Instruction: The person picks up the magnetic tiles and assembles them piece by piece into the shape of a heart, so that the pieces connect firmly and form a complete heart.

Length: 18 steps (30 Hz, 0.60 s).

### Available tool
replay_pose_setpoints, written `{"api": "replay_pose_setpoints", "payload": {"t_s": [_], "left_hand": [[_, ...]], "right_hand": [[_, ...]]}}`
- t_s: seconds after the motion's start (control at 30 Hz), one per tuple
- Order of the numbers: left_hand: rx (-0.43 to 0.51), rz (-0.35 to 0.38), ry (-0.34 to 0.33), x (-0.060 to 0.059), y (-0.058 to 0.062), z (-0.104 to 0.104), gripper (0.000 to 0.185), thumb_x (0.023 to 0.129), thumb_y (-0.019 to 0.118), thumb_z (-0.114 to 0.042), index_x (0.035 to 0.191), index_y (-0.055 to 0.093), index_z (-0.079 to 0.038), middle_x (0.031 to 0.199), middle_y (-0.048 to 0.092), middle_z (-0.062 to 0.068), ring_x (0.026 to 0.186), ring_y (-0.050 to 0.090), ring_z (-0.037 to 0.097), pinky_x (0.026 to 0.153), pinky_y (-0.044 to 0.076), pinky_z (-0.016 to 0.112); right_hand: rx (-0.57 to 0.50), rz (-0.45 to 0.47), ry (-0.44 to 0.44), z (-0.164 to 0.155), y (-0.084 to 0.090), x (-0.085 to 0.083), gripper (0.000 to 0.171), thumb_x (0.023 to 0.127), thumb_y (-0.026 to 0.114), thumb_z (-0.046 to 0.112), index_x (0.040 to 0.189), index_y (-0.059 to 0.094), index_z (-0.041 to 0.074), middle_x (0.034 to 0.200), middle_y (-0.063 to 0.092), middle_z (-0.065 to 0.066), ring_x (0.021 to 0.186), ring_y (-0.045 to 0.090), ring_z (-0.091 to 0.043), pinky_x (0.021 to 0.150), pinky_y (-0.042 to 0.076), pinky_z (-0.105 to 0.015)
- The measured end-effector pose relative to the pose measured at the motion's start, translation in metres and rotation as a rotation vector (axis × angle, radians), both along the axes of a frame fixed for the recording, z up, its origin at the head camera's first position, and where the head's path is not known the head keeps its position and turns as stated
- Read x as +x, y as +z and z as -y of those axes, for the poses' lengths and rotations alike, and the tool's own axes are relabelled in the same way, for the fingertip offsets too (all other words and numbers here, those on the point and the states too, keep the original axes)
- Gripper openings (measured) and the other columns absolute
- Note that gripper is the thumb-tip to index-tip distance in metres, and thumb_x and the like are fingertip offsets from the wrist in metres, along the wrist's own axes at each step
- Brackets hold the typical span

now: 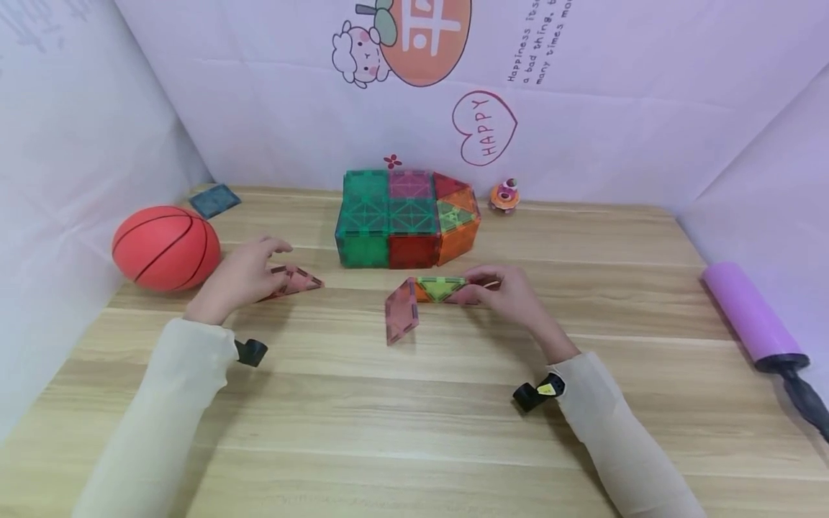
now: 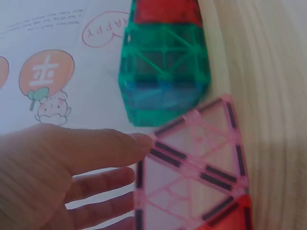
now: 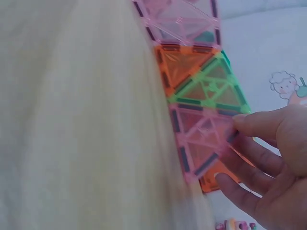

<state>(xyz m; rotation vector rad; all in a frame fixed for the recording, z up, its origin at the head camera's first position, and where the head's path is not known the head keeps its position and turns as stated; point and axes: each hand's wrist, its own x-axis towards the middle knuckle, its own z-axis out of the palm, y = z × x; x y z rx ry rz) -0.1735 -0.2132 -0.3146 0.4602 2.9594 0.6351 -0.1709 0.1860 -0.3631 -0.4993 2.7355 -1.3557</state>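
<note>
A block built of green, pink, red and orange magnetic tiles (image 1: 401,216) stands at the back middle of the wooden table (image 1: 414,417). My left hand (image 1: 275,262) holds a small flat piece of pink triangle tiles (image 1: 294,280) left of the block. In the left wrist view the thumb (image 2: 129,143) lies on the pink tiles (image 2: 192,163) and the fingers reach under them. My right hand (image 1: 476,284) pinches one end of a tile strip (image 1: 440,288) of pink, orange and green pieces, whose pink square end (image 1: 401,309) hangs down to the table. The right wrist view shows the thumb (image 3: 244,120) on that strip (image 3: 201,91).
An orange basketball (image 1: 166,247) sits at the left wall, with a blue-grey tile (image 1: 215,200) behind it. A small orange toy (image 1: 504,194) stands right of the block. A purple hand pump (image 1: 751,313) lies at the right edge. Paper backdrops enclose three sides.
</note>
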Motion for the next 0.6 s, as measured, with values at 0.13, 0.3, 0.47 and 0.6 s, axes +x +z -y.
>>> {"api": "replay_pose_setpoints", "payload": {"t_s": [0.13,0.3,0.47,0.6], "left_hand": [[-0.007,-0.034,-0.012,-0.002,-0.009,0.006,0.023,0.086,0.064,-0.007,0.106,0.068,0.003,0.1,0.065,0.02,0.086,0.059,0.031,0.077,0.051,0.045],[0.006,-0.063,-0.038,0.0,-0.015,0.006,0.014,0.082,0.064,0.003,0.095,0.069,0.002,0.089,0.068,0.017,0.079,0.058,0.028,0.073,0.049,0.043],[-0.017,-0.076,-0.076,0.005,-0.012,-0.003,0.016,0.081,0.066,0.002,0.096,0.07,0.0,0.09,0.069,0.015,0.08,0.059,0.028,0.077,0.05,0.047],[-0.004,-0.044,-0.106,0.007,-0.007,-0.015,0.016,0.082,0.066,-0.001,0.098,0.07,-0.003,0.09,0.07,0.012,0.081,0.059,0.026,0.078,0.051,0.046]], "right_hand": [[-0.004,0.022,0.005,-0.006,0.003,-0.001,0.018,0.087,0.065,0.005,0.104,0.072,0.002,0.107,0.07,-0.016,0.093,0.066,-0.026,0.075,0.056,-0.028],[-0.008,0.011,0.007,-0.006,0.003,0.0,0.016,0.087,0.066,0.005,0.101,0.073,0.001,0.104,0.071,-0.016,0.091,0.067,-0.026,0.072,0.055,-0.025],[-0.004,-0.009,0.014,-0.005,0.003,0.0,0.016,0.087,0.067,0.005,0.101,0.073,0.0,0.103,0.071,-0.016,0.091,0.066,-0.025,0.072,0.055,-0.025],[0.005,-0.009,0.008,-0.005,0.004,0.001,0.016,0.087,0.067,0.005,0.101,0.073,0.001,0.103,0.071,-0.015,0.092,0.066,-0.025,0.073,0.055,-0.027]]}}
